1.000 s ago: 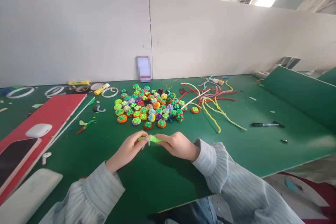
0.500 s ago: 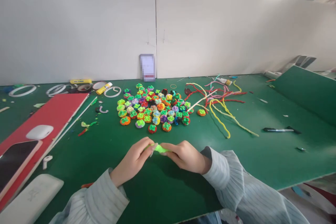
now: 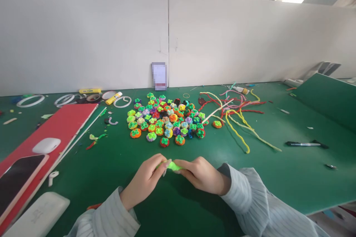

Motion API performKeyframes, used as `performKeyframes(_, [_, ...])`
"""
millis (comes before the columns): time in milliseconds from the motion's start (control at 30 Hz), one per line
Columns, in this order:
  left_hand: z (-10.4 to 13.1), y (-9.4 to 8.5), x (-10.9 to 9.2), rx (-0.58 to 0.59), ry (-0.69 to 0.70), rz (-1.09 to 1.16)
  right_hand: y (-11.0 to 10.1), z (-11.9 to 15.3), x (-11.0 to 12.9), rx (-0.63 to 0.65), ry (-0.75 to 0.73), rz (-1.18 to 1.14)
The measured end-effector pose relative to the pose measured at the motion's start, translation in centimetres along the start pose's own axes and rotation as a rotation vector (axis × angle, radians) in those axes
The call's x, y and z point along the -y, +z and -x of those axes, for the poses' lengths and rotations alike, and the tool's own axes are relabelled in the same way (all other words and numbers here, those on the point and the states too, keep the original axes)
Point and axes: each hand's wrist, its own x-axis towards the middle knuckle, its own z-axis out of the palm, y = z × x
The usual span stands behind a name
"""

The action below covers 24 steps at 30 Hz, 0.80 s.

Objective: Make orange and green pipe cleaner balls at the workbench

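A short bright green fuzzy piece [image 3: 174, 166] is pinched between my two hands, low in the middle of the head view. My left hand [image 3: 144, 179] closes thumb and fingers on its left end, and my right hand [image 3: 204, 176] grips its right end. Just beyond my hands lies a pile of small fuzzy flower-topped balls [image 3: 168, 118] in many colours. To the right of the pile, one orange ball with a green top [image 3: 217, 124] sits apart, near loose fuzzy stems [image 3: 239, 137] in yellow, red and pink.
On the left are a red board [image 3: 80, 113], a phone [image 3: 19, 177], a white case [image 3: 46, 145], a white power bank [image 3: 41, 213] and tape rolls [image 3: 122, 102]. A black pen [image 3: 306, 144] lies right. A screen [image 3: 159, 76] leans on the white partition [image 3: 111, 37].
The whole view has shifted, so everything appears slightly lower and further right. Both hands keep their hold on the green piece, with almost no change in pose.
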Motion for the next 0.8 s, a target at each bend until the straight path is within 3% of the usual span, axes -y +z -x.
performKeyframes(200, [0.0,0.0,0.1,-0.009,-0.027,0.029,-0.1,-0.1,-0.3,-0.02,0.022,-0.028])
performKeyframes(333, [-0.2,-0.9,0.0,0.028,-0.118,0.128,-0.9,0.0,-1.0,-0.072,0.155,-0.261])
performKeyframes(433, [-0.3,-2.1,-0.4,0.023,-0.175,0.296,-1.8,0.2,-1.6,-0.085,0.243,-0.617])
performKeyframes(567, [-0.3,-3.1,-1.1,0.017,-0.242,0.536,-2.6,0.3,-2.0,-0.168,0.247,-0.979])
performKeyframes(800, [0.8,-2.6,-1.2,0.065,-0.123,1.007,-2.1,-0.2,-2.2,-0.224,0.23,-1.144])
